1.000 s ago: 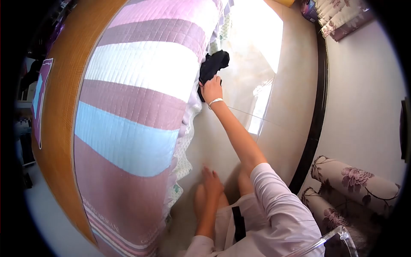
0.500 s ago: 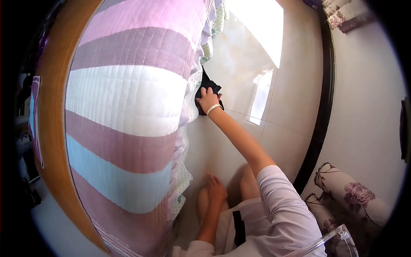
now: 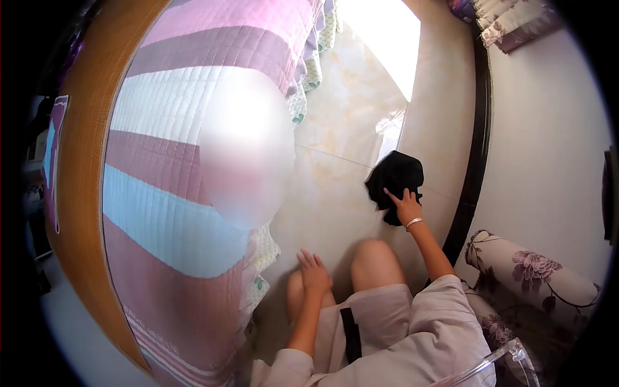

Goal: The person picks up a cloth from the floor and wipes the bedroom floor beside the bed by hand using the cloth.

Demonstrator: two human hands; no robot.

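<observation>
My right hand, with a light bracelet at the wrist, grips a crumpled black cloth over the tiled floor. Its fingers press into the fabric, and the cloth hangs loosely beyond them; what kind of item it is cannot be made out. My left hand rests on my left knee, fingers stretched out, holding nothing.
A bed with a striped quilt and ruffled edge fills the left side, partly covered by a blurred patch. Pale floor tiles run to a dark baseboard. Floral-patterned rolled fabric lies at the lower right.
The black cloth has come away from under the bed's ruffled edge, moving right in my right hand. My left hand stays on the knee. The view has shifted slightly.
</observation>
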